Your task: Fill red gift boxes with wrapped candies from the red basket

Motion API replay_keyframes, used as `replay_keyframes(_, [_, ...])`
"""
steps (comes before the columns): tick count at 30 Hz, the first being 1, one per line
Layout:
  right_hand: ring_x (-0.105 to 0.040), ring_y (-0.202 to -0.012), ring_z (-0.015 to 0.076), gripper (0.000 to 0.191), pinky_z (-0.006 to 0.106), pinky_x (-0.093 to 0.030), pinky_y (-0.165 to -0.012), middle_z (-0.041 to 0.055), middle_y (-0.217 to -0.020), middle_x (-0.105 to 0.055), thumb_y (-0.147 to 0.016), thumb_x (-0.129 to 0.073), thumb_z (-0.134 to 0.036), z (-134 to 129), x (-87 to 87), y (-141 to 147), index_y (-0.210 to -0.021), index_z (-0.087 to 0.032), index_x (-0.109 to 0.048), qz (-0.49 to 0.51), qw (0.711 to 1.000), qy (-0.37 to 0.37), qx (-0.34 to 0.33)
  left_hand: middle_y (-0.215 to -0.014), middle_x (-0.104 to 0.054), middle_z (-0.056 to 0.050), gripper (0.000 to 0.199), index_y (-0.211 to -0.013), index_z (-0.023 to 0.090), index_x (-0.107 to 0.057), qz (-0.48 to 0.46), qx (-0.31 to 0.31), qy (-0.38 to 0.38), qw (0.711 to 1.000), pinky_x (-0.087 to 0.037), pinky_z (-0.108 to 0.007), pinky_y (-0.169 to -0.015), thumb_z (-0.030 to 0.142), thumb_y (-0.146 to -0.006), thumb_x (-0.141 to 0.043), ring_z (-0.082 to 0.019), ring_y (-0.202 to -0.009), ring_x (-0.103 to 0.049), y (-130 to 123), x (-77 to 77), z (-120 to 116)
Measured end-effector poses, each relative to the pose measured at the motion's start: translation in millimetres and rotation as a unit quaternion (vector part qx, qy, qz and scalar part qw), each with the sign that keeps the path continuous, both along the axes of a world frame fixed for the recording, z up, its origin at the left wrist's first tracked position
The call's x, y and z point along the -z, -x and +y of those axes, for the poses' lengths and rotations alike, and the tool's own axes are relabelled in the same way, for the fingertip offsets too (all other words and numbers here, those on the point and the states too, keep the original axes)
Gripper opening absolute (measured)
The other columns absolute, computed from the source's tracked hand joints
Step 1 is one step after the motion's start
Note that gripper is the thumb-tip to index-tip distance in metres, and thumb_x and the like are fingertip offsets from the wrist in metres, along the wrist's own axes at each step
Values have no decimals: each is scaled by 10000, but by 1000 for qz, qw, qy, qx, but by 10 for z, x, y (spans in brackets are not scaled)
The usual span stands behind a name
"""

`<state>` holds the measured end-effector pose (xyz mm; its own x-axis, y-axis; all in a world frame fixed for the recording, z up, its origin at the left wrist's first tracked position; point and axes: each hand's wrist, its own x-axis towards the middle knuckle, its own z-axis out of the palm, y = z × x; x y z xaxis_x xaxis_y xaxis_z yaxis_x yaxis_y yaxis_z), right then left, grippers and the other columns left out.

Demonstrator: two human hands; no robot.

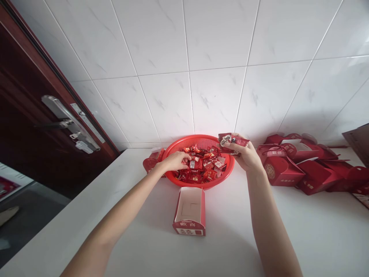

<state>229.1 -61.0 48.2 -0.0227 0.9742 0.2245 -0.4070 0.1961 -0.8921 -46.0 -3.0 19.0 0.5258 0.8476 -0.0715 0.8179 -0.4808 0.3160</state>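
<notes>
A red plastic basket (198,139) full of wrapped candies (198,165) stands against the wall. My left hand (176,161) reaches in over its left side, fingers closed at a red-wrapped candy among the others. Above the basket's right rim, my right hand (245,154) is closed around red candy packets (226,143) printed with white characters; how many is hard to see. In front of the basket sits a red cardboard box (190,227) with its top open, and its pale inside holds nothing visible.
Several red gift boxes (284,171) are clustered at the right by the wall, with a brown object (359,140) beyond them. Another red box (150,163) stands left of the basket. A dark red door (43,127) with handle and keys is at the left of the white table (138,238).
</notes>
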Motion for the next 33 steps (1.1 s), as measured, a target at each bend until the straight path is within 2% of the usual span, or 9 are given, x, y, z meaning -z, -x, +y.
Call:
replay_keyframes(2, [-704, -762, 210, 343, 361, -576, -759, -4, -802, -726, -572, -901, -244, -2, -7, 7, -807, -224, -653, -3, 1000, 2, 1, -978, -749, -38, 321, -1063, 222, -750, 2, 27, 33, 999, -511, -272, -799, 304, -758, -698, -232, -910, -695, 0, 18, -21])
replay_keyframes(6, [-709, -758, 212, 350, 354, -582, -750, 4, -797, -734, -566, -904, -247, -10, -22, 26, -810, -219, -655, -3, 1000, 5, -2, -1092, -736, -40, 402, -1080, 259, -766, 13, 75, 62, 995, -499, -278, -833, 391, -701, -790, -243, -977, -680, -75, 65, -104])
replay_keyframes(10, [-704, -748, 207, 352, 335, -581, -707, 0, -793, -735, -559, -906, -233, -10, -12, 35, -803, -219, -654, 1, 1000, 11, -2, -930, -753, -39, 150, -834, 211, -778, 29, 101, 105, 989, -491, -267, -759, 325, -738, -763, -223, -876, -686, -130, 94, -118])
replay_keyframes(14, [-715, -767, 215, 370, 341, -583, -730, 1, -806, -741, -558, -911, -236, -1, 9, 48, -833, -220, -664, 2, 1000, 14, -7, -906, -765, -46, 288, -871, 175, -749, -97, 34, 106, 989, -517, -303, -782, 454, -810, -716, -229, -868, -696, -64, 97, -75])
replay_keyframes(20, [-731, -791, 238, 316, 341, -587, -720, 16, -821, -761, -576, -906, -272, -13, 15, 180, -819, -217, -711, -5, 999, 20, -27, -1152, -747, -105, 496, -1076, 163, -716, -330, -25, 132, 934, -545, -399, -958, 508, -730, -801, -258, -1058, -692, 20, 65, -202])
replay_keyframes(23, [-733, -805, 261, 269, 352, -596, -713, 34, -832, -774, -580, -898, -297, -34, 18, 272, -783, -206, -746, -9, 998, 39, -57, -1162, -736, -102, 474, -1061, 169, -722, -388, -31, 70, 919, -542, -422, -982, 488, -722, -811, -262, -1083, -680, 27, 10, -355])
replay_keyframes(28, [-716, -762, 261, 254, 317, -557, -564, 64, -869, -776, -606, -885, -350, -99, 11, 386, -761, -200, -750, -28, 988, 69, -135, -1229, -680, -89, 188, -892, 207, -737, -437, 17, -126, 890, -513, -421, -1047, 389, -856, -702, -248, -1182, -632, 34, -100, -647])
replay_keyframes(30, [-716, -807, 249, 266, 305, -566, -614, 56, -905, -775, -621, -880, -339, -155, -8, 439, -820, -206, -762, -23, 982, 63, -177, -1241, -663, -81, 123, -893, 227, -744, -416, 23, -195, 888, -514, -414, -1051, 312, -893, -656, -237, -1201, -620, 27, -120, -755])
replay_keyframes(33, [-713, -845, 220, 278, 304, -579, -750, 38, -911, -769, -658, -869, -294, -266, -45, 537, -903, -208, -771, -35, 969, 41, -241, -1235, -649, -68, 161, -895, 248, -754, -393, 26, -263, 881, -532, -404, -1034, 230, -916, -595, -225, -1200, -617, 6, -122, -884])
